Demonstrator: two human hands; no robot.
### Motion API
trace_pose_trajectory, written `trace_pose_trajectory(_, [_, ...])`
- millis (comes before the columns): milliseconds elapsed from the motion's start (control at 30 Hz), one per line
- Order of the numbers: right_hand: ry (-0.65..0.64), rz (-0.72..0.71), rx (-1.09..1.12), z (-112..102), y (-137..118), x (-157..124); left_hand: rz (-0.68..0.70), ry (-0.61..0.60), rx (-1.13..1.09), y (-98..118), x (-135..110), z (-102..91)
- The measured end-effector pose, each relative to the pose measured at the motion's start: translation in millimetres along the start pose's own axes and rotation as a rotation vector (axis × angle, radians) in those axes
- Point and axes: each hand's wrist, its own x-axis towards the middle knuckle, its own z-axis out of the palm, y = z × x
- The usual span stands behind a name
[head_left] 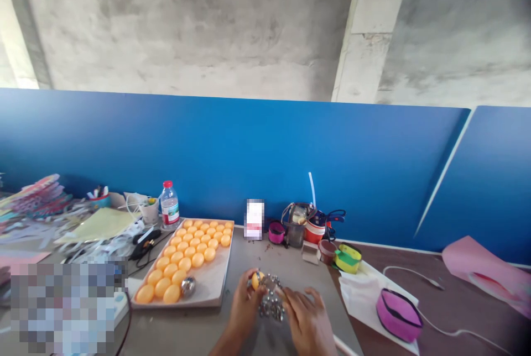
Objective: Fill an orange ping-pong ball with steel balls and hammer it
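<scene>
My left hand (245,303) is closed around an orange ping-pong ball (258,279), with small silvery pieces showing on its surface. Close beside it, my right hand (305,312) has its fingers bent together at the ball's right side. Whatever the right fingers pinch is too small to make out. Below and between the hands lies a cluster of shiny silver pieces (271,309) on the grey table. To the left, a shallow white tray (219,281) carries rows of orange balls (178,256). One ball covered in silver pieces (188,286) sits at its near end.
A plastic bottle (170,207) with a red cap stands behind the tray. Paper strips and cables crowd the left side. Small tubs, a red container (314,231) and a yellow-green band roll (348,257) line the back. A purple roll (399,314) lies right on white paper.
</scene>
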Motion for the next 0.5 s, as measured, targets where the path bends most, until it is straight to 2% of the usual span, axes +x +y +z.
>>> trace_pose_trajectory(100, [-0.006,-0.009,0.015,-0.2,-0.7,-0.3,0.026,-0.03,-0.002,0.9,0.0,-0.5])
trace_pose_trajectory(233, [0.009,0.015,0.007,-0.8,-1.6,-0.5,0.023,0.021,-0.01,1.8,0.0,-0.5])
trace_pose_trajectory(367, [-0.014,0.014,0.019,-1.2,-2.4,0.4,0.006,-0.038,-0.021,3.3,-1.0,1.0])
trace_pose_trajectory(500, [0.007,0.004,0.017,-1.5,-2.2,0.8,0.023,0.034,-0.006,5.5,-1.8,1.5])
